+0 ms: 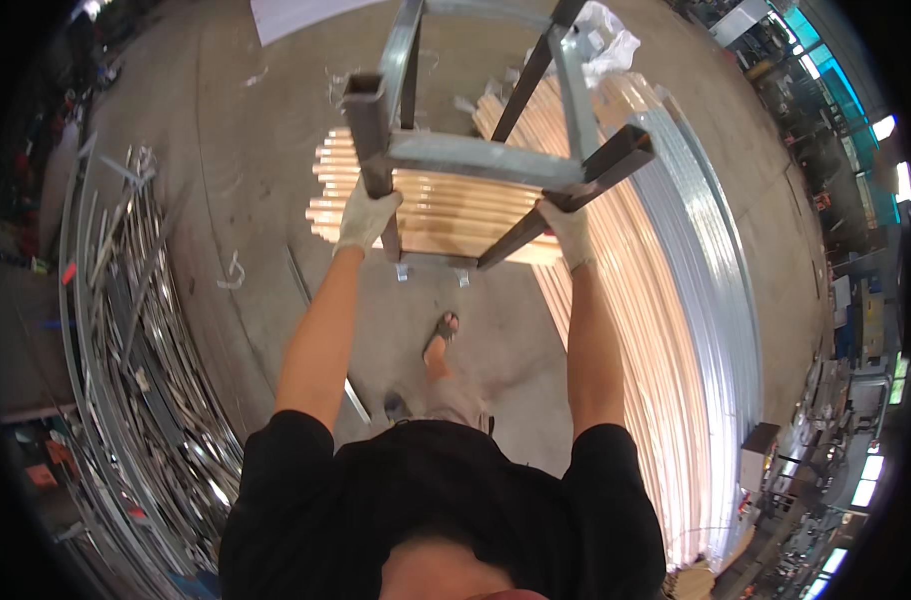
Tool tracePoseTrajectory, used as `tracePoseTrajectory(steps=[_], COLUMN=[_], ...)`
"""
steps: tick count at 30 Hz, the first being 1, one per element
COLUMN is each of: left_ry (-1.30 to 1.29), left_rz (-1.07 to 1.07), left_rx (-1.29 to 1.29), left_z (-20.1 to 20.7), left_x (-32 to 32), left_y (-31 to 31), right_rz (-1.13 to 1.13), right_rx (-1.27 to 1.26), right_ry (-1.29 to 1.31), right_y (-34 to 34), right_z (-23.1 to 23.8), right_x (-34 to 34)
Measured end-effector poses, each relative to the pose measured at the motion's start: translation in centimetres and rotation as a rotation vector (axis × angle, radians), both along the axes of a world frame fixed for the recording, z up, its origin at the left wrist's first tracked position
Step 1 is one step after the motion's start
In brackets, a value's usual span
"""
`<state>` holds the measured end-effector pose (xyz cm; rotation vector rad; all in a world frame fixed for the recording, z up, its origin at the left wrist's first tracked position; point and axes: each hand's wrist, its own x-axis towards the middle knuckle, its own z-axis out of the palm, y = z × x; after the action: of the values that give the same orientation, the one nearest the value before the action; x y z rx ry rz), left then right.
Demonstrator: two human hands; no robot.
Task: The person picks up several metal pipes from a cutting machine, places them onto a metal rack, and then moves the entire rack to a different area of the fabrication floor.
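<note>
Concrete workshop floor (256, 130) fills the view from the head camera, grey and scuffed, with scraps of wire and bits of litter scattered across it. Held up in front of the person is a frame of square steel tube (476, 150), its grey bars and darker legs welded into a stand-like shape, with open tube ends facing the camera. The left hand (368, 215), in a pale work glove, is closed around one dark upright leg of the frame near its near-left corner; the right hand (568, 228), gloved the same way, is closed around a slanting dark leg at the near-right corner. Both bare forearms reach up from a black shirt (426, 500) at the lower edge. Under the frame, on the floor, lies a stack of long copper-coloured tubes (456, 215), their cut ends showing toward the left, and the stack runs on toward the lower right. Just beside it on the far right lies a bundle of long silvery tubes (711, 260). Along the left edge of the floor sits a tangled heap of shiny metal offcuts (136, 330). One sandalled foot (442, 335) stands on the concrete near the stack's end. A white bag-like bundle (608, 40) rests near the top, behind the frame.
</note>
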<state>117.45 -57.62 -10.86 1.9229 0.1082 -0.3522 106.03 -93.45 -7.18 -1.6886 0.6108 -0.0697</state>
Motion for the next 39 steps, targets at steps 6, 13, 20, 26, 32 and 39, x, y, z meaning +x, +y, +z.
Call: tracePoseTrajectory(steps=[6,13,20,26,32,39], left_ry=[0.105,0.117,0.102,0.001,0.034,0.095], left_rz=[0.105,0.115,0.020,-0.042,-0.028,-0.090], left_rx=[-0.076,-0.059,0.033,0.037,-0.110,-0.215], left_z=[-1.6,-4.6,-5.9,-9.3,-13.7,-14.5], left_x=[1.0,13.3,25.0,33.8,44.0,56.9], left_y=[0.9,-0.9,-3.6,-7.1,-6.8,-8.0], right_rz=[0.021,-0.051,-0.088,-0.167,-0.214,-0.219], right_rx=[-0.084,-0.023,0.011,0.018,0.011,-0.053], right_ry=[0.049,0.138,0.080,0.101,0.127,0.115], right_y=[0.7,0.0,-3.3,-7.1,-4.5,-3.1], right_z=[-5.2,-5.1,-10.0,-13.3,-13.3,-15.2], right_x=[3.2,15.7,26.5,32.6,41.1,50.0])
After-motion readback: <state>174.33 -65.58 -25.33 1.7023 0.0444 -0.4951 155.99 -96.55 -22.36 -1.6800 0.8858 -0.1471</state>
